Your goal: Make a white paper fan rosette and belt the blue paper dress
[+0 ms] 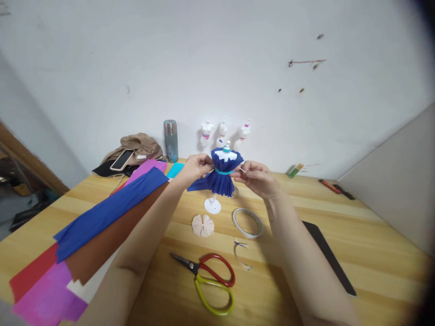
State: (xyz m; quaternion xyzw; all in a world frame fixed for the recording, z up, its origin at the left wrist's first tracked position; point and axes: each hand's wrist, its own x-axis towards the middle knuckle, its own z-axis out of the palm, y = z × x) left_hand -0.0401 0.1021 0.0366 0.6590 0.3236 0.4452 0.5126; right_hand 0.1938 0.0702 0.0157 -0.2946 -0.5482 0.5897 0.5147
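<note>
A small white mannequin (225,155) wears a pleated blue crepe-paper dress (220,183), with a teal band (223,172) around its waist and a teal collar. It stands upright on a round white base (212,206). My left hand (199,166) is closed at the left of the waist, its fingertips pinching the blue dress's edge. On the other side, my right hand (256,177) is closed on a thin white strip (242,170) beside the waist. Below lie a pleated beige paper rosette (203,225), a roll of tape (247,222) and scissors (207,276) with red and yellow handles.
Crepe-paper sheets (112,208) in several colours cover the left side. Behind them are a phone (122,160), a brown cloth (141,145) and a thermos (171,140). Three white mannequins (206,133) stand by the wall. A dark flat object (328,258) lies right.
</note>
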